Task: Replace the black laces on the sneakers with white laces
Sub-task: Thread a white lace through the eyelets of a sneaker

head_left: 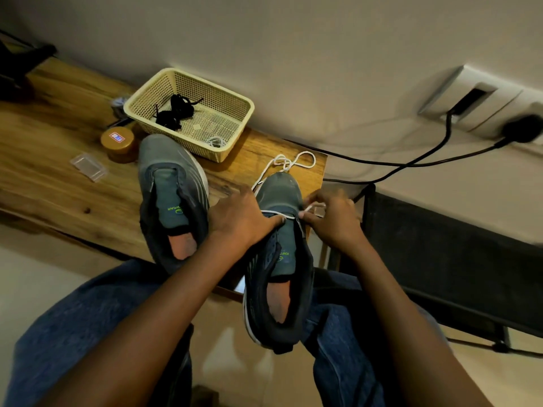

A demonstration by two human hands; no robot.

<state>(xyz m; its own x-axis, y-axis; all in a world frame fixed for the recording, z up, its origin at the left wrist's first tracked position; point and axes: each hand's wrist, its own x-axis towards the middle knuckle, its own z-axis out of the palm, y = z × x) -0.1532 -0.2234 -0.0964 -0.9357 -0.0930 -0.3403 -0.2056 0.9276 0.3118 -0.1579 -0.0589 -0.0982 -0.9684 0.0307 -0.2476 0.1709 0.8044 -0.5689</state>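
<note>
Threading the white lace [282,213] through the right shoe [279,259] at the tabletop's right end, right hand [332,221] pinches the lace tip. Left hand [244,218] clamps the shoe, likely steadying it. Black laces [174,111] lie in the basket [235,133].

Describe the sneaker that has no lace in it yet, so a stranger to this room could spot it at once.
Find the long wooden table against the wall, then the cream mesh basket on it. The unlaced sneaker lies just in front of that basket, toe towards it, beside a round amber jar. Unlike the other sneaker, no hand touches it and no white lace crosses it.
</note>
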